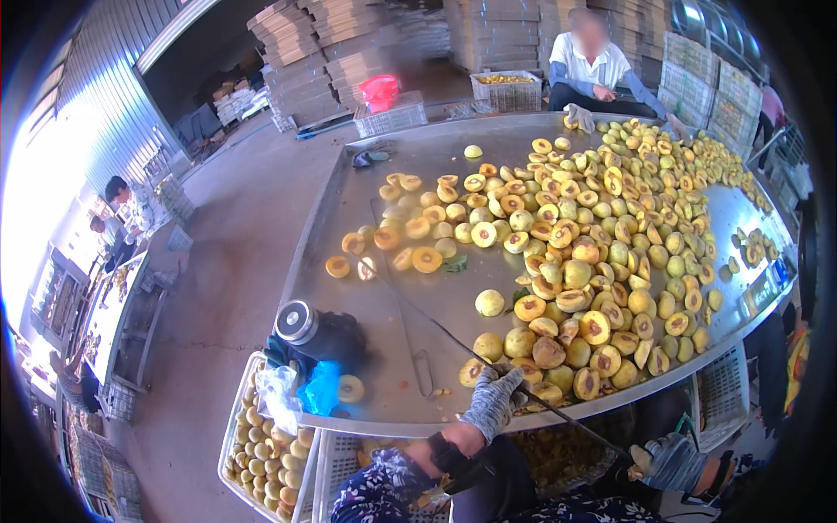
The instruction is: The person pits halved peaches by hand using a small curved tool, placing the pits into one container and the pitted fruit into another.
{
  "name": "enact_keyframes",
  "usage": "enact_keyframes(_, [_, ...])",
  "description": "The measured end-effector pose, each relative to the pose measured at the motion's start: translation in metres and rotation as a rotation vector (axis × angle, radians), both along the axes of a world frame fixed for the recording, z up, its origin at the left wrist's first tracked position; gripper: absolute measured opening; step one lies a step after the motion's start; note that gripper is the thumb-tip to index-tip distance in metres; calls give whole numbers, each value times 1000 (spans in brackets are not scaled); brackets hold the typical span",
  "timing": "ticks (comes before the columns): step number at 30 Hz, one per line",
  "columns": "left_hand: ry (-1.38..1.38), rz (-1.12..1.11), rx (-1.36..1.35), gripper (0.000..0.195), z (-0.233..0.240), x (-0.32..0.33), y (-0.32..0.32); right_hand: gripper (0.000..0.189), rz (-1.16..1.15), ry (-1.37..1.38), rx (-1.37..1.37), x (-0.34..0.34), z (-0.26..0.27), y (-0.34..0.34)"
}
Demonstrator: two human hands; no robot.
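Note:
My left hand (494, 402), in a grey knitted glove, is closed around a long thin dark rod (438, 323) at the near edge of the metal table. The rod's far end reaches a halved yellow fruit (366, 269). My right hand (670, 461), also gloved, lies lower right, below the table edge, at the rod's near end. Its grip is partly unclear. Just beyond my left hand spreads a large pile of halved yellow fruit (595, 327), many cut faces showing brown centres. A thin bent metal wire (424, 372) lies on the table.
A dark bottle with a steel lid (297, 321) and a blue plastic bag (320, 388) sit on the near left corner. Below stands a crate of fruit (229, 444). A person (592, 65) sits across the table, near a grey glove (579, 118). Stacked crates (690, 82) stand at upper right.

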State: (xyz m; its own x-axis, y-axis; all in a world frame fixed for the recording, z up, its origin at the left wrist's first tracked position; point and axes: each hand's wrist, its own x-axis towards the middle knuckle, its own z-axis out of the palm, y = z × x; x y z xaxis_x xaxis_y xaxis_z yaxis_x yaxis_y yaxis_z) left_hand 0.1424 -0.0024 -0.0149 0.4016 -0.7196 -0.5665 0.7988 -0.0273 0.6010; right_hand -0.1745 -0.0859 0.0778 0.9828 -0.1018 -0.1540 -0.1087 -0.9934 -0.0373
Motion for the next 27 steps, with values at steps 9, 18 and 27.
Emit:
enact_keyframes(9, [-239,182,-19,7,0,94,-18,43,102,-430,72,85,-17,-19])
enact_keyframes(18, [64,19,82,3,-29,53,-32,36,57,59,-135,32,-7,-30])
enact_keyframes(27, [91,-194,-78,9,28,-53,-23,19,-310,48,-28,-70,-3,-6])
